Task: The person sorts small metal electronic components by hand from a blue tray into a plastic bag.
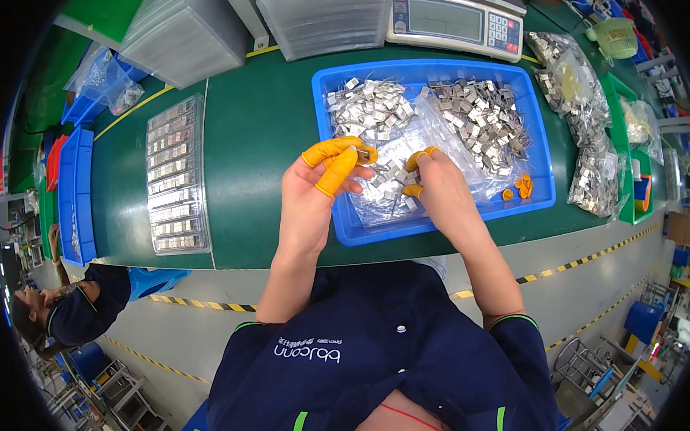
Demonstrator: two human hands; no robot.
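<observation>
A green counter (249,136) runs across a bright workshop. Below it lies grey floor (586,285) marked with yellow-black striped tape (579,263); blue bins (644,321) and wire racks (579,364) stand around.

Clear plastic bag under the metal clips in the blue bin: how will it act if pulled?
The clear bag looks thin and crinkled, so probably floppy, not stiff. Small metal clips lie piled on it, so pulling would likely drag or spill them inside the blue bin. Its glossy film may slip against the right hand.
</observation>
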